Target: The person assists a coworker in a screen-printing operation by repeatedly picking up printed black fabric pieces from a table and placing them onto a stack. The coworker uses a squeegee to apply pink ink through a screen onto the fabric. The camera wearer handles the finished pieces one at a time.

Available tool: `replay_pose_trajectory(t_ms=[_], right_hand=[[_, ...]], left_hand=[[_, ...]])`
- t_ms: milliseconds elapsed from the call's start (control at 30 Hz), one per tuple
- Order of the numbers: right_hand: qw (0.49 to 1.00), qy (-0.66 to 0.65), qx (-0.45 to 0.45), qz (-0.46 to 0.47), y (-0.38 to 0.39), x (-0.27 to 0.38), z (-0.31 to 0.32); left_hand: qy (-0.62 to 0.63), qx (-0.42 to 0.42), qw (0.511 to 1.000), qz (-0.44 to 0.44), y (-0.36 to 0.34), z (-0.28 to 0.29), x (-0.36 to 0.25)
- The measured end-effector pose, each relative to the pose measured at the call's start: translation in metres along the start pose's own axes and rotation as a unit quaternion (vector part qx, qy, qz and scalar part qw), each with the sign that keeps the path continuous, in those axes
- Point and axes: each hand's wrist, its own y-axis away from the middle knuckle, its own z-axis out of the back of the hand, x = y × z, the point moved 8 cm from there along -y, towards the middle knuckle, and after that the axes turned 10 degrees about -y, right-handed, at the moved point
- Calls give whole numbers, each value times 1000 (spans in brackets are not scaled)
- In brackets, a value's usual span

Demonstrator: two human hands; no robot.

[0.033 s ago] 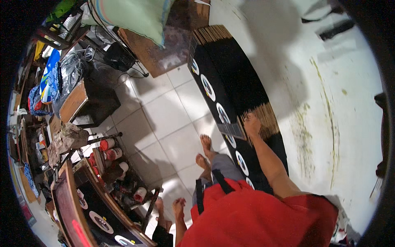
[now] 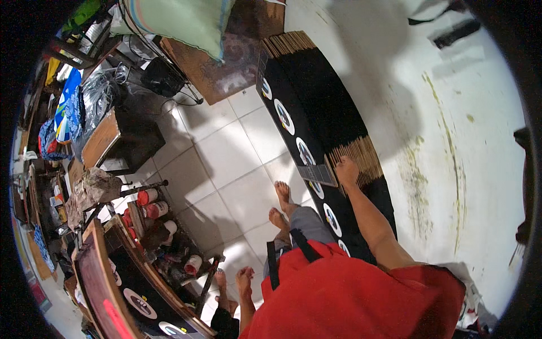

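My right hand point(image 2: 346, 171) is at the bare wooden board edges point(image 2: 361, 161) in a long row of closely packed boards. Its fingers are curled over one thin board, close to a dark, lined panel point(image 2: 317, 174) that sticks out of the row. Black cloth point(image 2: 333, 101) with round white prints point(image 2: 283, 117) covers the boards on either side of that gap. Low by my side hangs my left hand point(image 2: 244, 281), fingers loosely bent and apart, with nothing visible in it.
A wood-framed screen point(image 2: 101, 282) stands beside more black printed cloth point(image 2: 135, 288) at lower left. Red-stained pots point(image 2: 155, 210) crowd a low rack there. Another person's feet point(image 2: 221, 279) show nearby. A wooden box point(image 2: 116, 138) and green cushion point(image 2: 180, 22) lie further off. A stained white wall point(image 2: 451, 141) bounds the right.
The dark lined panel has shifted slightly nearer to my right hand. The view has moved a little; both hands keep nearly the same places.
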Motion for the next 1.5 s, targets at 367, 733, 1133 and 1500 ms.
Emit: replay_pose_trajectory(t_ms=[367, 733, 1133, 1500], right_hand=[[997, -5, 67, -27, 87, -78, -10], [993, 20, 42, -113, 50, -105, -67], [994, -22, -33, -102, 54, -101, -59], [990, -91, -29, -100, 62, -103, -58]], left_hand=[[-109, 57, 992, 27, -9, 37, 29], [-58, -12, 998, -9, 4, 65, 19], [-73, 24, 996, 49, -5, 49, 45], [-77, -12, 997, -3, 4, 53, -1]])
